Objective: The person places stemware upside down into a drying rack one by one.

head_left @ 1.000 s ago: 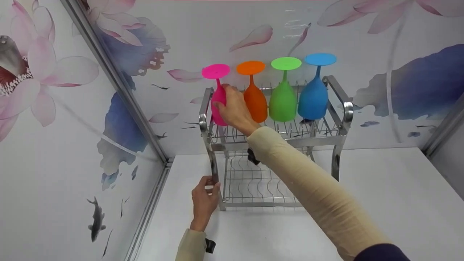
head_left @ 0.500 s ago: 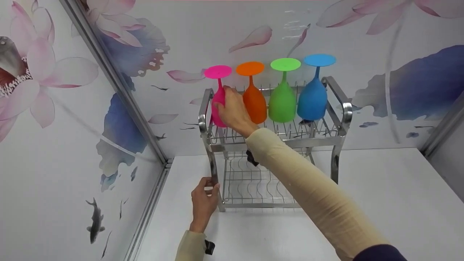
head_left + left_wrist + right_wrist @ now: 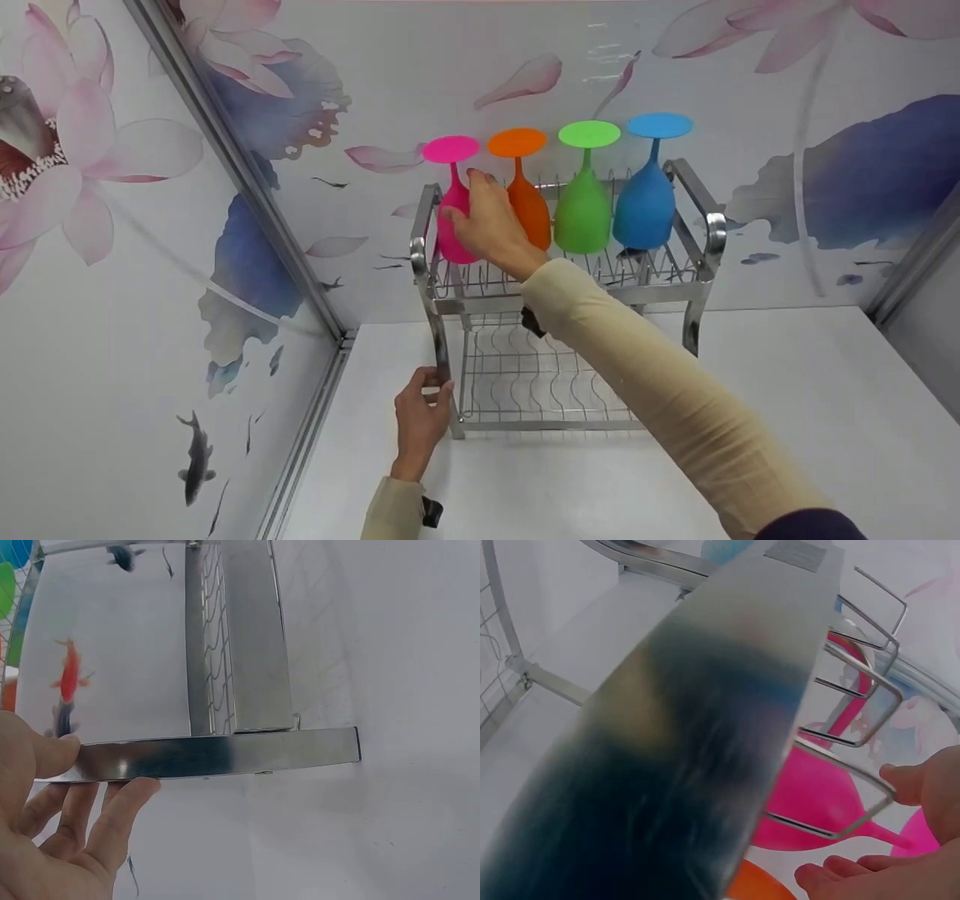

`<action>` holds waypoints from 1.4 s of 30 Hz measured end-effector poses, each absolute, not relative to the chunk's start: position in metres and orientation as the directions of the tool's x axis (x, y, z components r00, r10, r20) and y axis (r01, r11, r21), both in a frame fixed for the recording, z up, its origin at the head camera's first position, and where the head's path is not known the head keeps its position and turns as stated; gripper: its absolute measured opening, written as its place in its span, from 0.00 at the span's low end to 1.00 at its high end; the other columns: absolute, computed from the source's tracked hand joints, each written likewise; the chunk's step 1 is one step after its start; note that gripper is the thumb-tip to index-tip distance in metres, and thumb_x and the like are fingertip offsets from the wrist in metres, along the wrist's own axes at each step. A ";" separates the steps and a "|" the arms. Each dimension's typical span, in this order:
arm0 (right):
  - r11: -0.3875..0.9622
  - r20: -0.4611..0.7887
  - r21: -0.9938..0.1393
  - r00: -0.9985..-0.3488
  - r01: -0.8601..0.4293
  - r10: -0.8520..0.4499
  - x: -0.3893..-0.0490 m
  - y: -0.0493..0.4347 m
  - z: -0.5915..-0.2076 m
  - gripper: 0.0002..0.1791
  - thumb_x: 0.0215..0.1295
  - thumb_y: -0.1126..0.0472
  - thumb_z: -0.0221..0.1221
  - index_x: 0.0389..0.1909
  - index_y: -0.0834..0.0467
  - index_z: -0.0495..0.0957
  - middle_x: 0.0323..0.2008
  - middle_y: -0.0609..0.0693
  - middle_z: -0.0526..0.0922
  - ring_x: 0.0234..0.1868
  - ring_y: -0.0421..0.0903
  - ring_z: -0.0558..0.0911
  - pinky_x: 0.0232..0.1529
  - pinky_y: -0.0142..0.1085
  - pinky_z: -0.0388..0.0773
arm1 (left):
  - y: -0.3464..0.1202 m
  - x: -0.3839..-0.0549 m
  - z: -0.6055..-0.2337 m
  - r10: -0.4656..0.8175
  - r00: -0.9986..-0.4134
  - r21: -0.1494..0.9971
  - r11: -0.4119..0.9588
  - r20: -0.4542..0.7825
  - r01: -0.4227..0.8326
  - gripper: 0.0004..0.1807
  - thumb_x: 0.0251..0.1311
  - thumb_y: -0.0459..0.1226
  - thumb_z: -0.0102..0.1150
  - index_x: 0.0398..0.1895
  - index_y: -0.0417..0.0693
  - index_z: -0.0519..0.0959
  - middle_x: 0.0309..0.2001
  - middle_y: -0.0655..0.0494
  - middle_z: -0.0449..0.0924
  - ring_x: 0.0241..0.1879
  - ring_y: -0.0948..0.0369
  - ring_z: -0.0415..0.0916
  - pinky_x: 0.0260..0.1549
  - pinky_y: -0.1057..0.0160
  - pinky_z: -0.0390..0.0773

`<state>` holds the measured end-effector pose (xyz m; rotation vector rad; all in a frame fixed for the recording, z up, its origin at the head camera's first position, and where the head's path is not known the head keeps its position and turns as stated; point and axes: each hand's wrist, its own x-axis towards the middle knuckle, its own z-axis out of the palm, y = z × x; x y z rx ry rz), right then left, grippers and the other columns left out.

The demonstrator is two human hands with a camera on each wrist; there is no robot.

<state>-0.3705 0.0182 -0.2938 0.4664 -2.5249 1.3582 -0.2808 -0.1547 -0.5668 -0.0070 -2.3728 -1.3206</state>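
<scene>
An upside-down pink goblet [image 3: 454, 225] stands at the left end of the rack's top tier. Beside it my right hand [image 3: 495, 225] has thumb and fingers spread apart; in the right wrist view a gap shows between this hand [image 3: 922, 832] and the pink goblet [image 3: 817, 799]. Orange [image 3: 529, 214], green [image 3: 585, 214] and blue [image 3: 646, 206] goblets stand inverted to the right, the orange one partly behind my hand. Low at the left, my left hand [image 3: 422, 416] pinches the front left leg of the metal dish rack [image 3: 570, 295]; its thumb and fingers [image 3: 124, 810] lie on opposite sides of the leg.
The rack's lower wire shelf [image 3: 540, 382] sits over the white table [image 3: 540, 480]. Patterned walls with flowers and fish stand behind and at the left, joined by a metal corner strip [image 3: 240, 165]. A flat metal bar [image 3: 675, 712] blocks much of the right wrist view.
My right hand has loosened from the pink goblet and shifted slightly right, its fingers straighter, covering more of the orange goblet. The pink goblet moved slightly right earlier, then stayed. My left hand keeps its hold.
</scene>
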 end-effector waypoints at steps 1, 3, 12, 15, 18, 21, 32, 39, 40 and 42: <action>0.523 0.343 -0.763 -0.923 -0.381 -0.173 -0.369 0.019 -0.292 0.41 0.79 0.55 0.62 0.84 0.61 0.54 0.76 0.58 0.69 0.71 0.51 0.75 0.74 0.43 0.76 | -0.155 -0.280 -0.567 -0.198 -0.911 0.812 0.547 0.362 0.204 0.10 0.69 0.33 0.70 0.51 0.47 0.84 0.42 0.51 0.88 0.38 0.54 0.91 0.37 0.60 0.92; 0.533 0.332 -0.756 -0.924 -0.380 -0.187 -0.366 0.022 -0.289 0.42 0.79 0.54 0.62 0.84 0.62 0.53 0.77 0.59 0.67 0.74 0.52 0.72 0.76 0.43 0.74 | -0.156 -0.280 -0.567 -0.199 -0.910 0.810 0.550 0.363 0.203 0.10 0.69 0.33 0.70 0.51 0.47 0.84 0.42 0.51 0.88 0.38 0.54 0.91 0.37 0.60 0.92; 0.533 0.386 -0.712 -0.889 -0.456 -0.246 -0.344 0.036 -0.281 0.39 0.79 0.53 0.62 0.82 0.61 0.58 0.80 0.57 0.67 0.79 0.53 0.68 0.79 0.46 0.70 | -0.157 -0.282 -0.566 -0.199 -0.910 0.818 0.536 0.363 0.209 0.10 0.69 0.33 0.70 0.51 0.47 0.84 0.43 0.51 0.88 0.39 0.55 0.91 0.40 0.60 0.91; 0.519 0.434 -0.684 -0.858 -0.512 -0.274 -0.334 0.044 -0.280 0.38 0.79 0.54 0.63 0.81 0.62 0.60 0.78 0.58 0.68 0.75 0.54 0.72 0.76 0.44 0.74 | -0.158 -0.282 -0.565 -0.203 -0.911 0.821 0.532 0.359 0.205 0.10 0.69 0.33 0.70 0.51 0.47 0.84 0.42 0.51 0.88 0.40 0.55 0.91 0.40 0.60 0.91; 0.514 0.482 -0.643 -0.822 -0.567 -0.304 -0.324 0.053 -0.280 0.36 0.78 0.55 0.63 0.80 0.63 0.63 0.76 0.58 0.71 0.72 0.54 0.74 0.74 0.44 0.76 | -0.160 -0.282 -0.565 -0.206 -0.899 0.810 0.543 0.386 0.223 0.10 0.68 0.31 0.70 0.50 0.46 0.84 0.42 0.50 0.88 0.39 0.54 0.91 0.39 0.59 0.92; 0.519 0.507 -0.607 -0.796 -0.602 -0.330 -0.316 0.064 -0.281 0.35 0.78 0.54 0.63 0.79 0.62 0.65 0.74 0.57 0.72 0.73 0.54 0.73 0.75 0.45 0.75 | -0.162 -0.283 -0.565 -0.208 -0.886 0.796 0.556 0.414 0.241 0.10 0.68 0.30 0.70 0.49 0.44 0.84 0.41 0.49 0.88 0.38 0.53 0.91 0.38 0.58 0.92; 0.564 0.581 -0.474 -0.721 -0.676 -0.377 -0.288 0.133 -0.296 0.29 0.79 0.54 0.63 0.74 0.63 0.71 0.72 0.59 0.75 0.73 0.58 0.74 0.76 0.54 0.73 | -0.166 -0.278 -0.552 -0.166 -0.937 0.786 0.600 0.306 0.151 0.14 0.69 0.35 0.71 0.55 0.44 0.84 0.48 0.48 0.89 0.41 0.54 0.91 0.40 0.63 0.91; 0.653 0.648 -0.337 -0.671 -0.678 -0.362 -0.268 0.205 -0.317 0.29 0.78 0.56 0.64 0.73 0.63 0.73 0.72 0.60 0.76 0.72 0.61 0.76 0.73 0.60 0.74 | -0.177 -0.273 -0.537 -0.060 -0.951 0.674 0.719 0.304 0.170 0.15 0.70 0.42 0.71 0.56 0.50 0.86 0.54 0.52 0.89 0.47 0.50 0.90 0.45 0.51 0.91; 0.667 0.655 -0.325 -0.668 -0.671 -0.353 -0.265 0.216 -0.320 0.29 0.77 0.57 0.65 0.73 0.63 0.73 0.72 0.60 0.76 0.72 0.62 0.76 0.72 0.61 0.74 | -0.179 -0.272 -0.534 -0.048 -0.949 0.659 0.730 0.313 0.180 0.16 0.70 0.43 0.71 0.57 0.50 0.86 0.55 0.51 0.89 0.48 0.49 0.90 0.46 0.49 0.90; 0.691 0.669 -0.309 -0.665 -0.654 -0.331 -0.259 0.236 -0.326 0.30 0.76 0.58 0.66 0.73 0.62 0.74 0.71 0.60 0.76 0.72 0.62 0.76 0.70 0.63 0.75 | -0.183 -0.271 -0.529 -0.032 -0.940 0.625 0.754 0.340 0.201 0.18 0.70 0.44 0.71 0.59 0.49 0.86 0.58 0.50 0.88 0.50 0.47 0.89 0.46 0.46 0.90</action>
